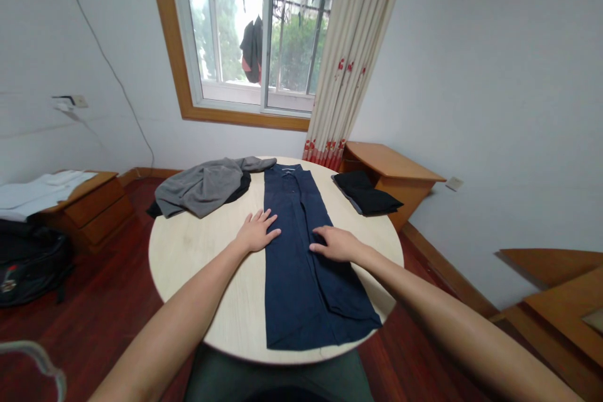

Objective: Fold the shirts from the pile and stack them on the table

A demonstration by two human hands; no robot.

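A long navy blue garment (287, 264) lies lengthwise over the round table, its narrow end with a pale label at the far side and its wide end at the near edge. A loose fold runs down its right part. My left hand (257, 232) rests flat with fingers spread, partly on the table and touching the garment's left edge. On the garment's right part lies my right hand (335, 244), its fingers slightly bent and its thumb apart from them, beside the fold. Neither hand appears to grip the cloth.
On the pale round table (198, 264), a crumpled grey garment (202, 185) lies over black cloth at the far left. A folded black garment (367, 193) sits at the far right. Beyond stands a wooden desk (396, 162); a low wooden cabinet (98, 207) is left.
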